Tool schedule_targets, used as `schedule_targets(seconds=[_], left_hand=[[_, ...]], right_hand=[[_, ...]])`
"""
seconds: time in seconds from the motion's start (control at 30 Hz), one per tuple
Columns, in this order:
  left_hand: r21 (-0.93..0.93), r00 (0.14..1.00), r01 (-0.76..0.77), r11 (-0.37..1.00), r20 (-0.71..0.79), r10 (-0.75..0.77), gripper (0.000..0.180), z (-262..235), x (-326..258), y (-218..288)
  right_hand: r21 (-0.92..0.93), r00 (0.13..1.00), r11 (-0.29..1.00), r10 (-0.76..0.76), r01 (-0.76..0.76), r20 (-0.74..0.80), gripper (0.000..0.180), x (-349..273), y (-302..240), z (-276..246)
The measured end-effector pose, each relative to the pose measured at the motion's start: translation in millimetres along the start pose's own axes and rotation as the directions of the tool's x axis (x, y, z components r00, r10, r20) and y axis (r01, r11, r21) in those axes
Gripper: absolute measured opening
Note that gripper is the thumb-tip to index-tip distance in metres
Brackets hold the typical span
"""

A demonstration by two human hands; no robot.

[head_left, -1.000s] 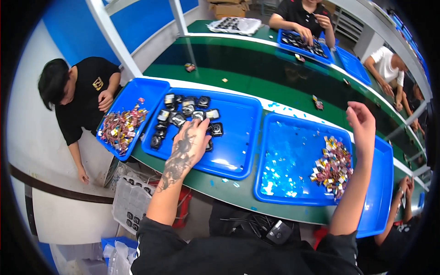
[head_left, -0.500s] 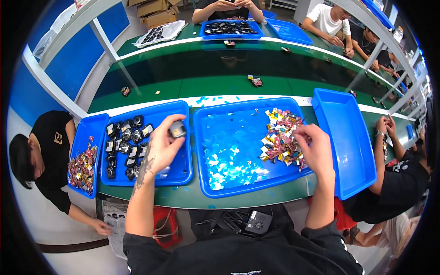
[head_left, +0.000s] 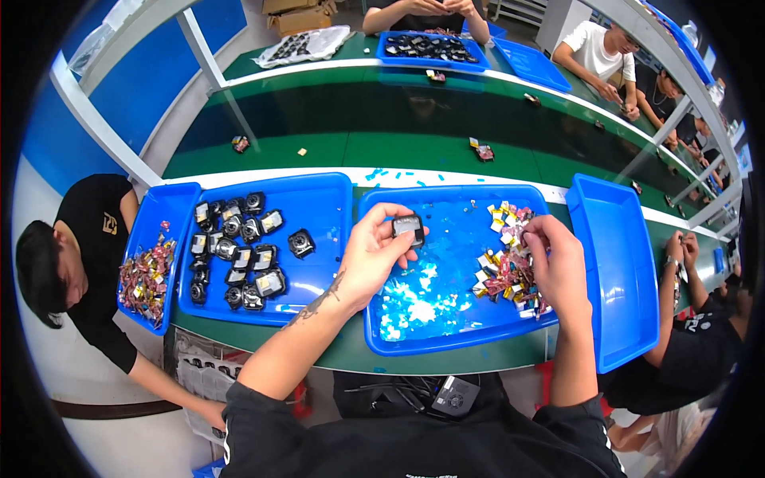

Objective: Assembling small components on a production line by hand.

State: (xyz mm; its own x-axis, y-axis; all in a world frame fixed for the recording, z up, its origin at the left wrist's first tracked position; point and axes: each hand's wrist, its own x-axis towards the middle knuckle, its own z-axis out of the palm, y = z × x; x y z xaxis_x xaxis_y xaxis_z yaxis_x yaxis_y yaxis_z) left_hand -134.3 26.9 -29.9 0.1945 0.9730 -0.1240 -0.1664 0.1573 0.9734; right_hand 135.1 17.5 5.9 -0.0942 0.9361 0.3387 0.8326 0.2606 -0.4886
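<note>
The left hand (head_left: 373,253), set over the left edge of the middle tray (head_left: 454,191), pinches a square black module (head_left: 408,226) between thumb and fingers, up above that tray's left half. The right hand (head_left: 562,267) is at the tray's right edge, thumb and fingertips narrow beside a pile of small parts (head_left: 504,275); whether they grip one cannot be told. Between pile and left hand, blue flakes (head_left: 422,299) spread toward the near edge.

In the left tray (head_left: 331,209), more black modules (head_left: 241,231) crowd the left side; one lone module (head_left: 301,244) sits apart, with open room from it to the right edge and the far right corner. The right tray (head_left: 613,275) stands just beside the middle one. A narrow green strip of worktop (head_left: 446,364) runs along the near edge.
</note>
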Motion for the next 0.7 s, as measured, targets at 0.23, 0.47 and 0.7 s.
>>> schedule_targets(seconds=[0.23, 0.47, 0.7], left_hand=[[0.172, 0.962, -0.265, 0.949, 0.108, 0.249, 0.033, 2, -1, -7], [0.357, 0.937, -0.237, 0.903, -0.162, 0.31, 0.016, 4, -11, -6], [-0.115, 0.971, -0.154, 0.981, 0.169, 0.172, 0.019, 1, -13, -3]], right_hand=[[0.46, 0.969, 0.877, -0.217, 0.139, 0.121, 0.009, -11, -43, 9], [0.653, 0.952, 0.737, -0.041, -0.176, 0.302, 0.004, -17, -50, 26], [0.788, 0.957, 0.563, 0.022, -0.251, 0.289, 0.009, -18, -59, 31]])
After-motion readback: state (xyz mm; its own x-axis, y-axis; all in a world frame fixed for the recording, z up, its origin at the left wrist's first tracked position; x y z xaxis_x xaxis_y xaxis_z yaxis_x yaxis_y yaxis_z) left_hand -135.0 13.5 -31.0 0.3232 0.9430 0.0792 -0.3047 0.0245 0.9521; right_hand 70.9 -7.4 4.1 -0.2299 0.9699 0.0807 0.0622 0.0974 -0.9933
